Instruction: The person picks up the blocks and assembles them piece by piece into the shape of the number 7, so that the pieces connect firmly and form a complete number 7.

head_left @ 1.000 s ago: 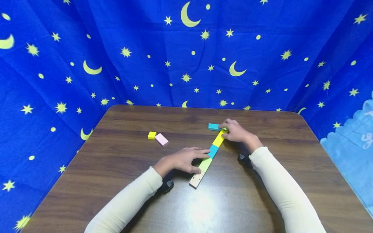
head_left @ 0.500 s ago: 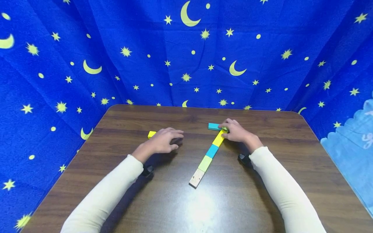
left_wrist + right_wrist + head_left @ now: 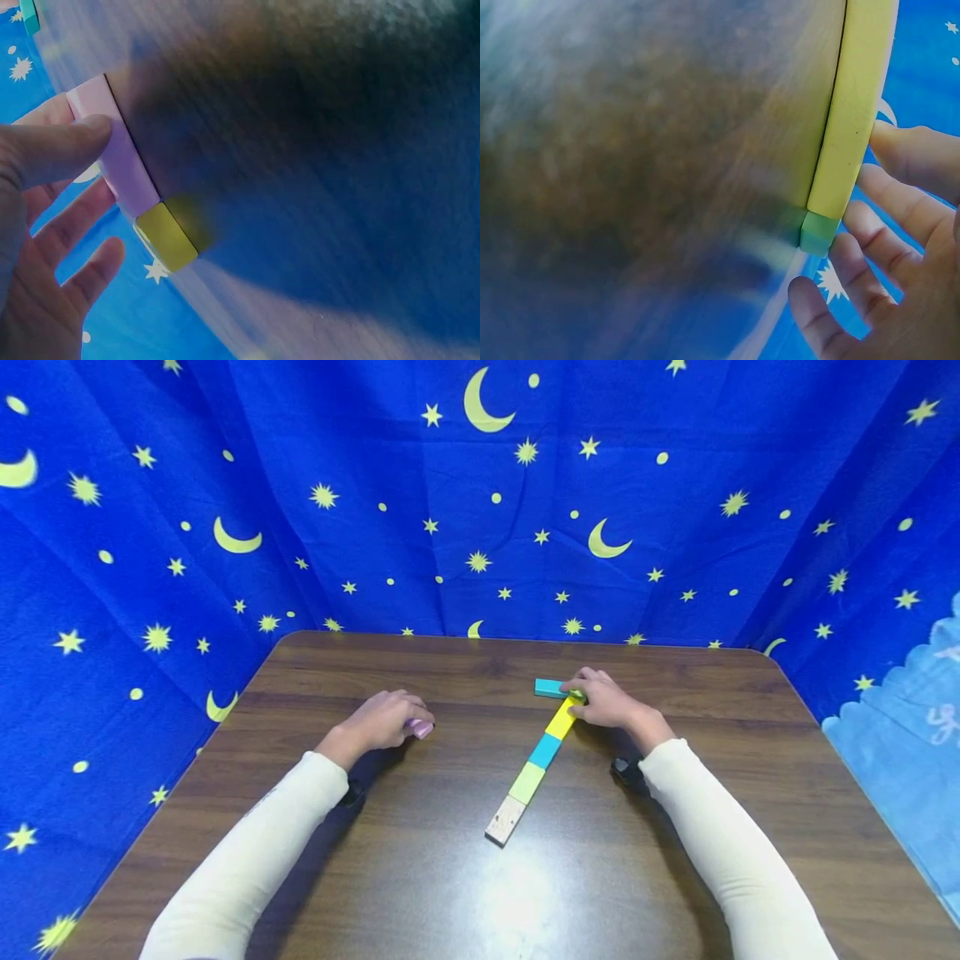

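My left hand (image 3: 382, 718) pinches a pink block (image 3: 124, 161) at the left of the table, its thumb lying across the block in the left wrist view. Right beside the pink block's end is a small yellow block (image 3: 166, 236), hidden behind the hand in the head view. My right hand (image 3: 603, 697) rests at the far end of a row of blocks. Its fingers touch around a long yellow block (image 3: 561, 718) and a green piece (image 3: 819, 232) at the corner, largely covered by the fingers in the head view. A teal block (image 3: 549, 687) extends left from that corner.
Nearer the body, the slanting row continues with a blue block (image 3: 544, 750), a light green block (image 3: 527, 783) and a bare wood block (image 3: 506, 821). The brown wooden table (image 3: 360, 877) is backed by a blue curtain (image 3: 420, 460) with moons and stars.
My left hand has left the middle of the row, moved left and back, and taken hold of the pink block. My right hand has stayed at the corner.
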A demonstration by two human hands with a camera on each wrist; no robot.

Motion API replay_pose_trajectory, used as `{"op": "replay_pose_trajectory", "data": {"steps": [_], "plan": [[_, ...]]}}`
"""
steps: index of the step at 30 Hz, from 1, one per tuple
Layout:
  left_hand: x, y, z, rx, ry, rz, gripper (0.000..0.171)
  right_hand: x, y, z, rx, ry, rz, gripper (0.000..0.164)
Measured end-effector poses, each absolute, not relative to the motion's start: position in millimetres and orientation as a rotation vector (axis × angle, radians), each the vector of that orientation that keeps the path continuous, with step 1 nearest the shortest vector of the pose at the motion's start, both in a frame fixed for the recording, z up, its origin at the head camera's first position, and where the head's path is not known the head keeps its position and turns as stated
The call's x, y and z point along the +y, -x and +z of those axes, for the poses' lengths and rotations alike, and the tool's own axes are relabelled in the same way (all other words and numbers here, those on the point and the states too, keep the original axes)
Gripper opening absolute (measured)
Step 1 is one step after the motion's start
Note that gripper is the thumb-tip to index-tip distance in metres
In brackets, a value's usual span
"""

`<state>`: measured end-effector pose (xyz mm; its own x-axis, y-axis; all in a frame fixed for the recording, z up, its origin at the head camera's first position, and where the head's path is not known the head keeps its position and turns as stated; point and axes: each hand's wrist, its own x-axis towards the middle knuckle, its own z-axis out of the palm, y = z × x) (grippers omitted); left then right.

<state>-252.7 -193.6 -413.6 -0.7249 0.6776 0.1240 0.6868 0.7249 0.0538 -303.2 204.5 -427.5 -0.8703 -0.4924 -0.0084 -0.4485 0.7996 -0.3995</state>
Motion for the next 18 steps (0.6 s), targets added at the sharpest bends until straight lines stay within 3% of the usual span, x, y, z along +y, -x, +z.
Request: {"op": "replay_pose_trajectory", "data": {"steps": [18], "plan": [[-194.7,256.1,-420.6,-2.799,1.116,-0.230,0.033,205.4,303.3,-429.7,2.867,0.733,-0.619,0.043]]}}
